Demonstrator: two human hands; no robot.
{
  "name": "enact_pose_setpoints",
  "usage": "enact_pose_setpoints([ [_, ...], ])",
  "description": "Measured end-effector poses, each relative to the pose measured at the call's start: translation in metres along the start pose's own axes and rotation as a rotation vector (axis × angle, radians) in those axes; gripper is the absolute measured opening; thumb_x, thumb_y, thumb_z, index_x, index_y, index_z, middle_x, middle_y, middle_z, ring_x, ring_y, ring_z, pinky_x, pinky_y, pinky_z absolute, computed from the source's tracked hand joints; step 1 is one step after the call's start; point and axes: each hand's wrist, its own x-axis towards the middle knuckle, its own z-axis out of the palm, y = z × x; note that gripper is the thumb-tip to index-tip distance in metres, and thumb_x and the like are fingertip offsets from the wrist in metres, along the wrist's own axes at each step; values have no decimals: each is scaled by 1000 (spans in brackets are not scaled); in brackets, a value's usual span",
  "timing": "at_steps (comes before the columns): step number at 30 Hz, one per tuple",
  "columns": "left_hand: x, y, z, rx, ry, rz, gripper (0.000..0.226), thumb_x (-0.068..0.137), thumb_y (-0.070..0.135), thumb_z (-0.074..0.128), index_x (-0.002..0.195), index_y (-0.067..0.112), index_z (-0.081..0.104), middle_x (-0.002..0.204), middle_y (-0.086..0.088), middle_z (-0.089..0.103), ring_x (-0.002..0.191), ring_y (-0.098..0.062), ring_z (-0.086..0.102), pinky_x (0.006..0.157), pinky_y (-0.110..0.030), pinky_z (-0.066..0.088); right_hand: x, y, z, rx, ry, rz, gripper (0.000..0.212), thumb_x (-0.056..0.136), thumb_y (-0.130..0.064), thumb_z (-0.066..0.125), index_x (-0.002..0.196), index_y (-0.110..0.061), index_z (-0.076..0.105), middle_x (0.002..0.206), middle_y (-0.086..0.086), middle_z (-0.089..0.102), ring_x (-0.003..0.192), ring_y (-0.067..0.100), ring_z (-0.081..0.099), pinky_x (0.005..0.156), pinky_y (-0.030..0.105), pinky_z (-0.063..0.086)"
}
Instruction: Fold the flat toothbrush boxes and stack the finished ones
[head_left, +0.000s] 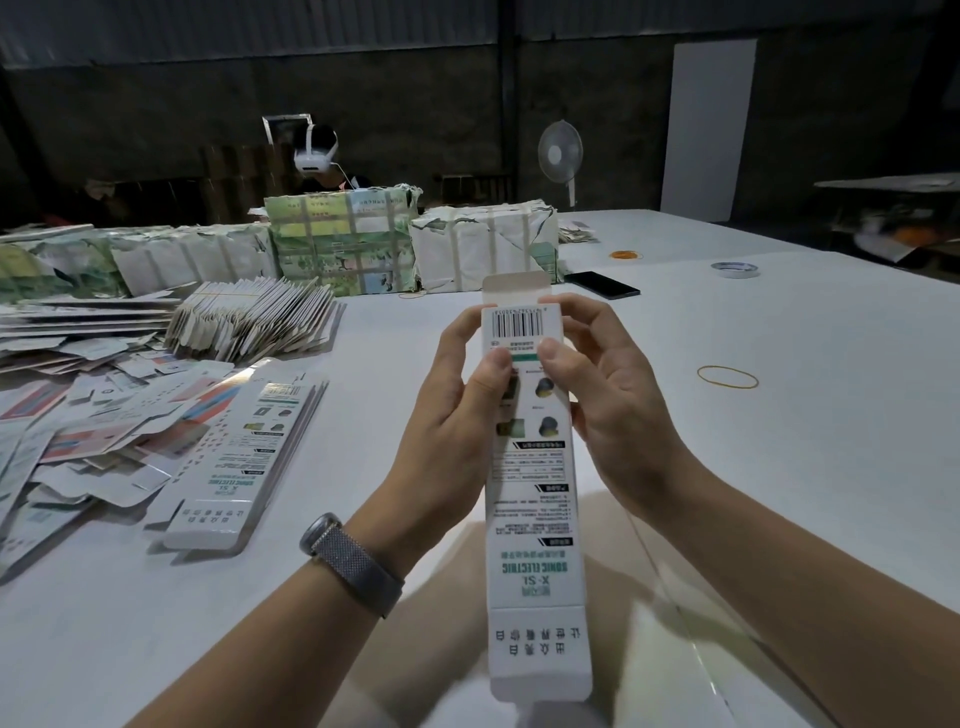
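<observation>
A long white toothbrush box (535, 519) with a barcode and green "SONIC ELECTRIC" print hangs lengthwise in front of me above the table. My left hand (457, 410) grips its far end from the left, thumb on the printed face. My right hand (602, 384) grips the same end from the right, thumb beside the barcode. The far end flap (514, 288) stands open behind my fingertips. A small pile of flat boxes (244, 457) lies on the table to my left.
Loose flat cartons (78, 431) and a fanned bundle (254, 322) cover the left side; wrapped bundles (343, 244) line the back. Also on the white table (779, 467) lie a phone (602, 284), a tape roll (735, 269) and rubber bands (727, 376). A person sits behind the bundles.
</observation>
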Motion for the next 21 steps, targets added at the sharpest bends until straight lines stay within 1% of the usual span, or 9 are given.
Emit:
enact_pose_setpoints([
  [2, 0, 0, -1, -2, -10, -5, 37, 103, 31, 42, 140, 28, 41, 91, 4, 75, 79, -12, 72, 64, -23, 56, 0, 1, 0, 21, 2, -4, 24, 92, -21, 54, 116, -20, 56, 114, -3, 67, 91, 15, 71, 75, 34, 61],
  [4, -1, 0, -2, 4, -14, -15, 33, 107, 27, 40, 140, 29, 40, 92, 4, 75, 80, -12, 73, 64, -24, 57, 0, 3, 0, 39, 4, -6, 24, 92, -19, 55, 115, -20, 56, 113, -6, 68, 91, 15, 71, 73, 34, 60],
  [7, -2, 0, -2, 10, -11, -42, 34, 105, 30, 41, 139, 33, 38, 95, 3, 76, 81, -15, 74, 64, -25, 57, 0, 4, 0, 56, 15, -9, 25, 90, -19, 58, 113, -28, 52, 113, -7, 68, 89, 16, 72, 68, 31, 58],
  [10, -4, -1, 1, -2, 11, -29, 32, 101, 34, 44, 130, 44, 36, 95, 1, 77, 79, -18, 75, 64, -27, 58, 1, 3, -1, 67, 10, -27, 27, 90, -18, 58, 109, -35, 49, 116, -7, 67, 91, 21, 73, 66, 32, 58],
  [12, -4, -1, 1, 5, 4, -25, 36, 102, 33, 44, 133, 49, 34, 96, 3, 77, 81, -19, 76, 65, -27, 59, 2, 2, -2, 58, 6, -47, 27, 91, -18, 58, 105, -40, 51, 117, -5, 67, 91, 22, 73, 65, 31, 57],
  [14, -3, -1, -1, 19, -12, -22, 42, 101, 36, 45, 140, 45, 35, 99, 5, 77, 85, -20, 76, 65, -27, 59, 2, 2, -2, 46, 7, -51, 28, 90, -18, 58, 101, -43, 53, 117, -3, 66, 90, 24, 72, 63, 32, 57],
  [17, -1, -2, -4, 28, -13, -21, 38, 101, 36, 47, 138, 40, 40, 99, 4, 77, 83, -21, 76, 65, -28, 59, 1, 5, -2, 38, 16, -31, 29, 89, -18, 58, 106, -40, 50, 114, -5, 65, 87, 22, 71, 62, 33, 57],
  [19, -1, -3, -5, 34, -13, -28, 33, 103, 33, 47, 134, 40, 41, 100, 1, 78, 83, -23, 76, 65, -29, 60, 1, 6, -2, 23, 26, -20, 33, 89, -19, 58, 114, -40, 50, 113, -8, 65, 85, 18, 71, 63, 31, 56],
  [21, -1, -4, -7, 45, -8, -38, 30, 104, 31, 47, 133, 39, 41, 99, -2, 78, 82, -24, 77, 64, -30, 59, 0, 6, -2, 12, 24, -16, 33, 90, -18, 57, 118, -35, 53, 113, -8, 66, 83, 15, 70, 62, 29, 56],
])
